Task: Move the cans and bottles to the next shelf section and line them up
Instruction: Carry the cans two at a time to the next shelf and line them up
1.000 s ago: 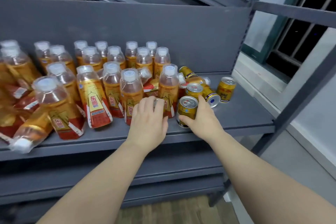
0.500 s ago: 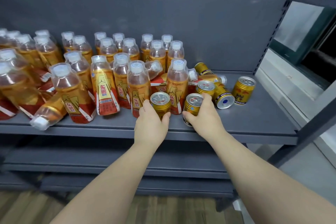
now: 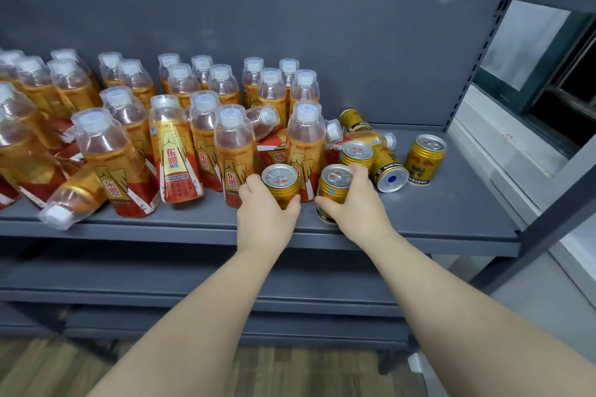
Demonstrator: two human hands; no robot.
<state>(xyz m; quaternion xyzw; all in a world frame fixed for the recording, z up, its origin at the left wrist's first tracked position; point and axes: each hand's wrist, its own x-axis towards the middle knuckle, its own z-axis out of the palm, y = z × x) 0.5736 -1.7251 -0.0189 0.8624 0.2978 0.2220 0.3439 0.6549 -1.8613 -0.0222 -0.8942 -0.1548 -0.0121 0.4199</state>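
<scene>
Cans of ribbed gold metal fill both grips: my left hand (image 3: 264, 219) clasps one can (image 3: 280, 184), my right hand (image 3: 356, 206) another (image 3: 333, 185), upright at the grey steel shelf (image 3: 451, 219) front beside plastic bottles (image 3: 167, 155) labelled 东鹏.

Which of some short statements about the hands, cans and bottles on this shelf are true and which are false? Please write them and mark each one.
1. Each hand holds a gold can. True: the left hand grips the left can, the right hand grips the right can.
2. Every bottle stands upright. False: a fallen bottle lies at the shelf's front edge.
3. A lone upright can stands farthest right. True.
4. The bottle caps are red. False: they are white.
</scene>
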